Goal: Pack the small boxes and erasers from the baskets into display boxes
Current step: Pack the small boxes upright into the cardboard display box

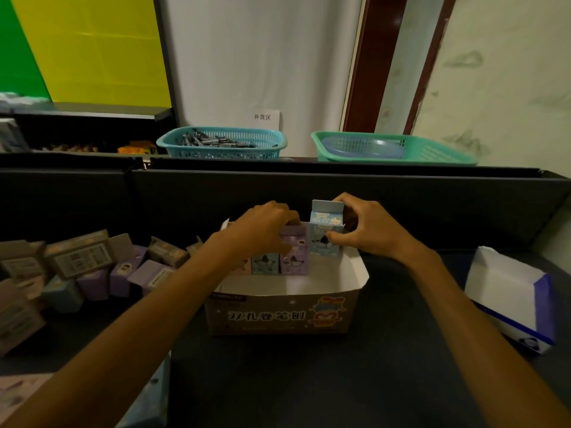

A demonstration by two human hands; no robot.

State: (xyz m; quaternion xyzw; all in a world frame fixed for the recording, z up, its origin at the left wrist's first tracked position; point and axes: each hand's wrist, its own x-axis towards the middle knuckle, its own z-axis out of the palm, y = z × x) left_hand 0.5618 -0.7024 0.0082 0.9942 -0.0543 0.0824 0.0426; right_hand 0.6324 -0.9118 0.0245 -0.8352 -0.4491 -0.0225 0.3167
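Blue carton going into the display box
The right hand (pixel 367 233) pinches a small pale-blue cardboard carton (pixel 326 233) upright at the far row of the open white cardboard display box (pixel 281 313); the left hand (pixel 262 230) curls over the purple carton (pixel 293 251) beside it, fingertips hidden. Loose purple cartons (pixel 123 273) lie left, blurred.

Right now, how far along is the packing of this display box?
Early. A back row of small boxes stands in the display box. The left hand holds the purple box; the right hand lowers a blue box. The front is unfilled, and loose boxes wait on the left.
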